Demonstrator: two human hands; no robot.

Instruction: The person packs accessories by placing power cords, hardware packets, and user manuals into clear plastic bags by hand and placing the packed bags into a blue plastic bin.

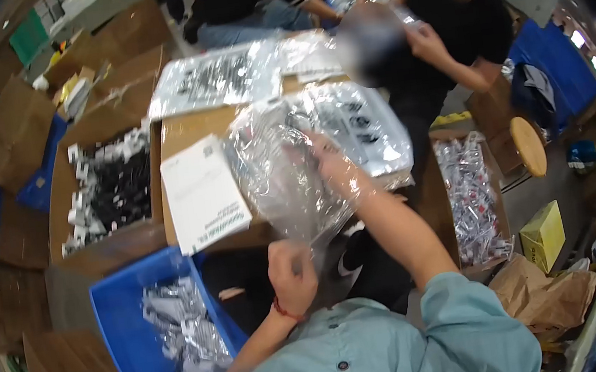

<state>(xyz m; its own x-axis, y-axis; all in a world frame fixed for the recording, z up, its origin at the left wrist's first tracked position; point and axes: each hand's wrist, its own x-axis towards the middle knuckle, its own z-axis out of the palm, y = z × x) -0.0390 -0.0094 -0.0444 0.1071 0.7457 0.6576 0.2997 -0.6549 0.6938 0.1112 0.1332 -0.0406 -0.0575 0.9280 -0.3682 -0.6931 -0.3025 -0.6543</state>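
Two bare hands work on one large, crinkled clear bag, which lies partly over the near edge of the cardboard-covered tabletop. The left hand, with one red cord at its wrist, has its thumb and fingers closed together at the bag's near end. The right hand reaches to the bag's middle, fingers bent; whether they are inside the film or on top of it, I cannot tell. Two flat, clear-wrapped packs with dark print lie on the tabletop, one at the far left and one just beside the bag on the right. One white printed sheet or booklet lies left of the bag. To the left stands one carton of black and white pieces, too many to count; below it, one blue bin holds wrapped pieces. On the right are one carton of small clear packets, one round wooden seat and one yellow box. Two other people in dark tops are beyond the tabletop.
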